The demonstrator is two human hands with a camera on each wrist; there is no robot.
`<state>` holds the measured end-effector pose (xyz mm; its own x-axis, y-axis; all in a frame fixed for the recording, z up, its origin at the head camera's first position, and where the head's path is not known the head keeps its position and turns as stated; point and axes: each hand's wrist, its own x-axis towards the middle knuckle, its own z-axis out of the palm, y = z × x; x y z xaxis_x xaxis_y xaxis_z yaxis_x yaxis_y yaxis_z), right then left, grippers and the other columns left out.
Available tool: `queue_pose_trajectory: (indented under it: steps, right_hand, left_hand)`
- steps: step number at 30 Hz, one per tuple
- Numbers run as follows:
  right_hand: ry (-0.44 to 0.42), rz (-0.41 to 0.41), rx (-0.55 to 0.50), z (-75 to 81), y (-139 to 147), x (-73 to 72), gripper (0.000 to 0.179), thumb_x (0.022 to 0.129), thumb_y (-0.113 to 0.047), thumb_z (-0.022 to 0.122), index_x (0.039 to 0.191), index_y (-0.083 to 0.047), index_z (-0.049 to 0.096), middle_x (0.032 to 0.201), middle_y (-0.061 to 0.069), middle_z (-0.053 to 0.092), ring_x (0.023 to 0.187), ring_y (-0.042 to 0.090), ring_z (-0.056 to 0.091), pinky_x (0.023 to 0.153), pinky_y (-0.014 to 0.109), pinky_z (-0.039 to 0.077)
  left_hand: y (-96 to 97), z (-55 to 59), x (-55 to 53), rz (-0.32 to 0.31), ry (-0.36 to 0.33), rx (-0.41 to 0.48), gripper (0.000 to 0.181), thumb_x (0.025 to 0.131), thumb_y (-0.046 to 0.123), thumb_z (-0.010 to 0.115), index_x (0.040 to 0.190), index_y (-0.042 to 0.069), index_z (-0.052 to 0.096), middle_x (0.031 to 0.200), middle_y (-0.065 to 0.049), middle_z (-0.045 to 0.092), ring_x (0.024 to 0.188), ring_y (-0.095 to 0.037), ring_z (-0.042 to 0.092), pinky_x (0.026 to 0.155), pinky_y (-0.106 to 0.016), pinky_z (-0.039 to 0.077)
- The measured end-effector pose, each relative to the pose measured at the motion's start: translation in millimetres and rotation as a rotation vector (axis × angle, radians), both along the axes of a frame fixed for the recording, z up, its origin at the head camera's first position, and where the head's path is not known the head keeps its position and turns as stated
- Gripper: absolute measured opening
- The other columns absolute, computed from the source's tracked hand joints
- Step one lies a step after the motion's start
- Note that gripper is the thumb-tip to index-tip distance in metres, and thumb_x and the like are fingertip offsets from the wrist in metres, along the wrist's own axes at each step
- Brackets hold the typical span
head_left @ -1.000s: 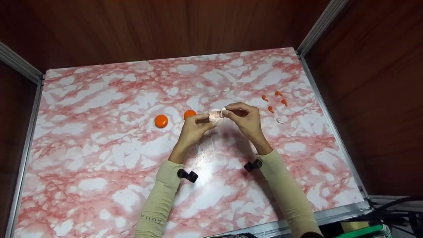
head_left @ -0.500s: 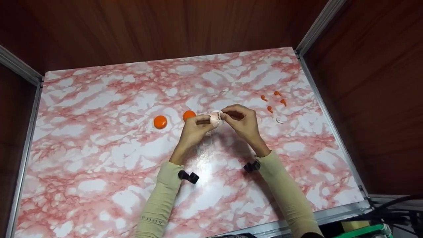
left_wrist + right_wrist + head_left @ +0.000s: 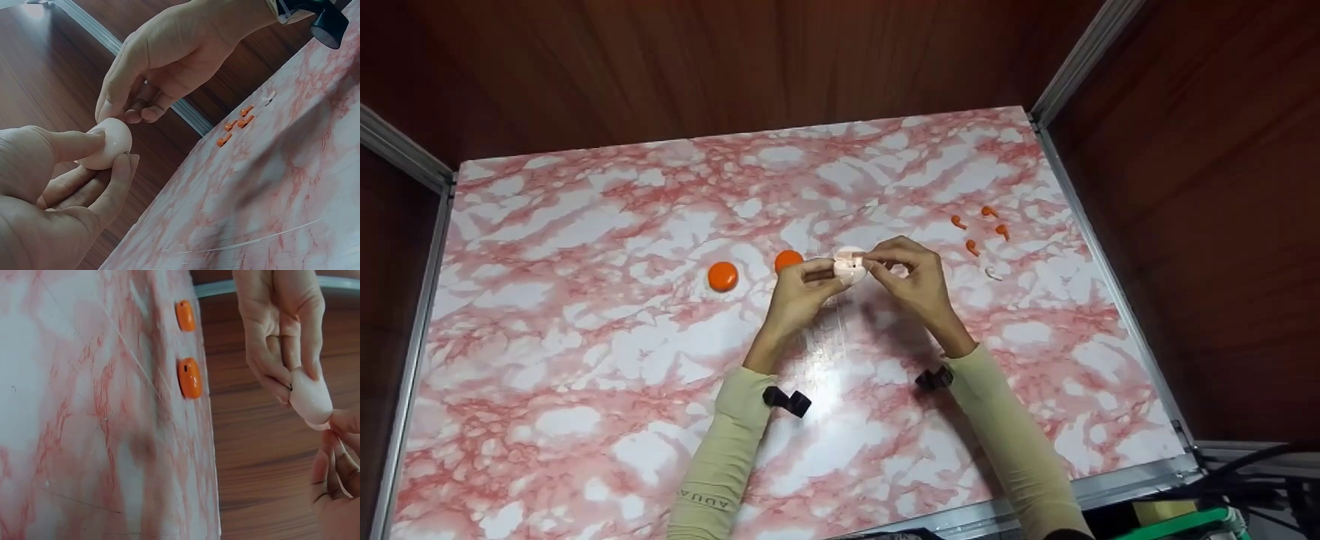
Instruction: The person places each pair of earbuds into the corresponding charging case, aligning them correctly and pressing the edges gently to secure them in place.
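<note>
Above the table's middle, my left hand [image 3: 802,292] holds a round white earbud case [image 3: 849,274] between thumb and fingers. Its lid is raised, and the pale inside with a small dark spot faces up in the head view. At the case's right edge, the fingertips of my right hand [image 3: 915,277] pinch a white earbud, now mostly hidden by the fingers. From the right wrist, the case [image 3: 311,396] shows its smooth outside, with the right thumb touching its end. The left wrist view has the left thumb pressed on the case [image 3: 114,145].
Two round orange cases, one further left [image 3: 723,277] and one [image 3: 789,262] just behind the left hand, lie on the pink marbled table [image 3: 585,337]. Several orange earbuds [image 3: 972,247] and one white earbud [image 3: 993,274] lie at the right. Brown panels [image 3: 735,67] wall the table.
My right hand has brought the white earbud down into the case's right side, where the fingers now cover it. The left hand still holds the case, almost unmoved.
</note>
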<state>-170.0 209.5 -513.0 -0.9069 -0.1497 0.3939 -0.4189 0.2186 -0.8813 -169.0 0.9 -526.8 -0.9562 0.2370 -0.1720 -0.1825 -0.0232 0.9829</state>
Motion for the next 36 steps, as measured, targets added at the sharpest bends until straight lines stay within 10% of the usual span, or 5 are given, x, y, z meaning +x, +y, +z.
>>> queue_pose_trajectory:
  steps: [24, 36]
  right_hand:
    - [0.007, -0.085, 0.089, 6.9, 28, 4.5, 0.013, 0.097, -0.004, 0.075, 0.108, -0.003, 0.082, 0.108, 0.017, 0.079, 0.097, 0.018, 0.074, 0.087, 0.025, 0.062]
    - [0.082, -0.237, 0.391, 5.6, 95, 8.5, 0.027, 0.095, -0.012, 0.078, 0.120, 0.000, 0.078, 0.115, 0.022, 0.079, 0.102, 0.040, 0.078, 0.092, 0.050, 0.064]
  left_hand:
    - [-0.4, -2.5, 0.9, 0.009, -0.014, 0.000, 0.045, 0.092, 0.002, 0.076, 0.134, -0.011, 0.064, 0.129, -0.030, 0.070, 0.122, -0.039, 0.071, 0.097, -0.029, 0.063]
    - [-7.5, -4.6, -0.8, 0.028, -0.047, -0.018, 0.048, 0.092, 0.005, 0.078, 0.136, -0.010, 0.064, 0.130, -0.028, 0.070, 0.123, -0.036, 0.069, 0.095, -0.025, 0.063]
